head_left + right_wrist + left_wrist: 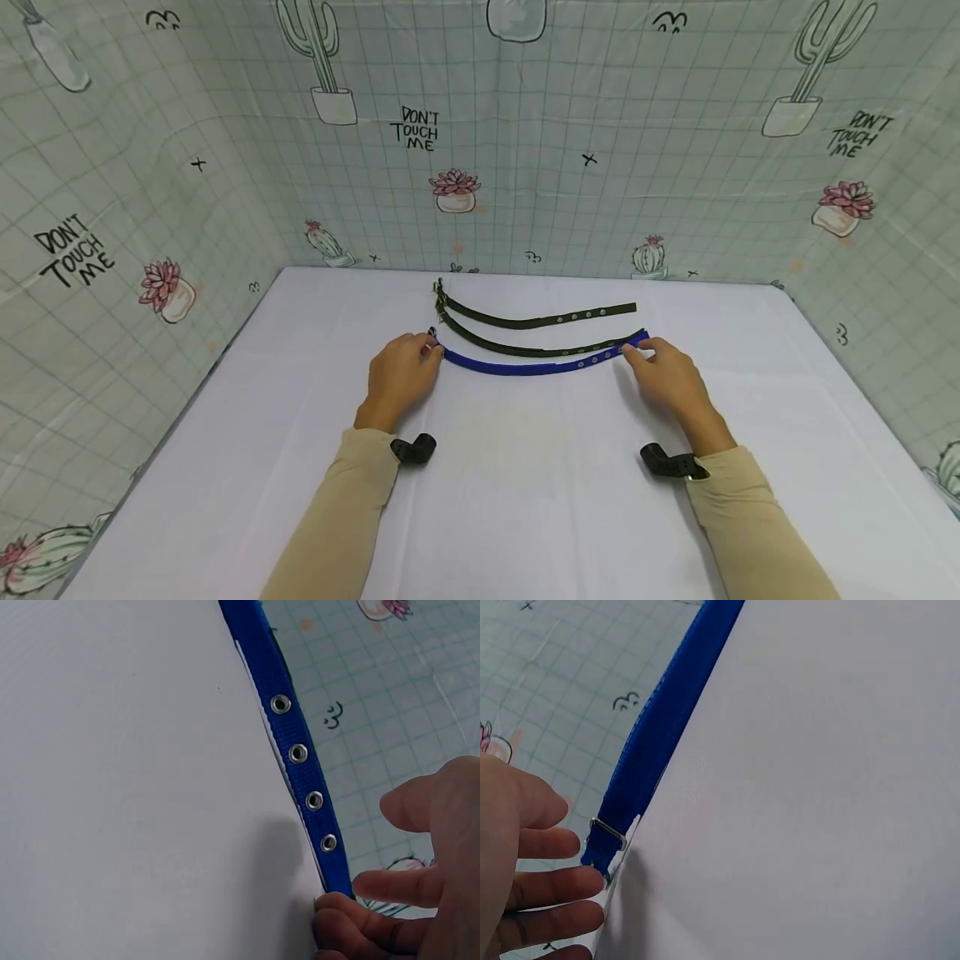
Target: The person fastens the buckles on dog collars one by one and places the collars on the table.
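Note:
A blue buckle collar (517,368) with metal eyelets lies in a shallow curve on the white table. At its left end, my left hand (401,373) has its fingertips by the metal buckle (607,831); the thumb stands apart from the strap. My right hand (667,375) is at the other end, past the eyelets (314,800), where its fingers touch the tip and its thumb is held away. Just beyond lie two dark green collars (517,322), curved the same way, their buckles (440,298) bunched at the left.
White cloth covers the table (510,508). Around the back and sides hangs a gridded curtain (525,183) printed with cacti and lettering. Each wrist wears a black camera mount (414,450).

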The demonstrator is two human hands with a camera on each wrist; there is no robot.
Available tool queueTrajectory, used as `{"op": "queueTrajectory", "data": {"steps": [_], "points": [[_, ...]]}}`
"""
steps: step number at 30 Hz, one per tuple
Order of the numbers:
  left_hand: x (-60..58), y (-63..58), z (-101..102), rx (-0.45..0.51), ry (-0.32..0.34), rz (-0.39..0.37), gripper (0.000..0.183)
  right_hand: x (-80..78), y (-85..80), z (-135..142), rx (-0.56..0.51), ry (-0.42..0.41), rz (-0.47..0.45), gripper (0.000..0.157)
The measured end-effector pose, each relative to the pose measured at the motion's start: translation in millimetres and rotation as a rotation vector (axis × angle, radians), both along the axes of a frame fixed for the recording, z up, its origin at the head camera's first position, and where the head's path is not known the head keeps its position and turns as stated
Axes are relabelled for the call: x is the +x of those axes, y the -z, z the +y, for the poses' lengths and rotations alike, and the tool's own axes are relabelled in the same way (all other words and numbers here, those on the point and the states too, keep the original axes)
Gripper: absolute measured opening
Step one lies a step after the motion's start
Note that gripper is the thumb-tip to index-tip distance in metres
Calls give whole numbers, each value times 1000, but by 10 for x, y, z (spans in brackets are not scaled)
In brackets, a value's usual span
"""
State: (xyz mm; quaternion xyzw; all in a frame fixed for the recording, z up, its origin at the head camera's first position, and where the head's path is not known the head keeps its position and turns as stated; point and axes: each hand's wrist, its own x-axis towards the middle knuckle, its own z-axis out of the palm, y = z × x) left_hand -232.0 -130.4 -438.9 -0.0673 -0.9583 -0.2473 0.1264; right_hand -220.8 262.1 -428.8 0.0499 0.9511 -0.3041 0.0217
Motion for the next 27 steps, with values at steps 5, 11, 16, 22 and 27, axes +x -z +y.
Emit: {"op": "queueTrajectory", "data": {"steps": [5, 11, 16, 22, 27], "points": [[-13, -32, 41, 20, -15, -28, 25, -46, 12, -26, 9, 45, -10, 69], [-22, -20, 80, 15, -14, -9, 26, -94, 17, -51, 8, 133, -36, 66], [-41, 13, 143, 2, 42, 23, 35, -93, 23, -46, 20, 165, -41, 62], [-8, 29, 189, -73, 54, 39, 27, -106, 41, -100, 37, 133, -11, 55], [17, 48, 215, -115, 50, 24, 27, -130, 98, -227, 12, 113, 69, 46]]}}
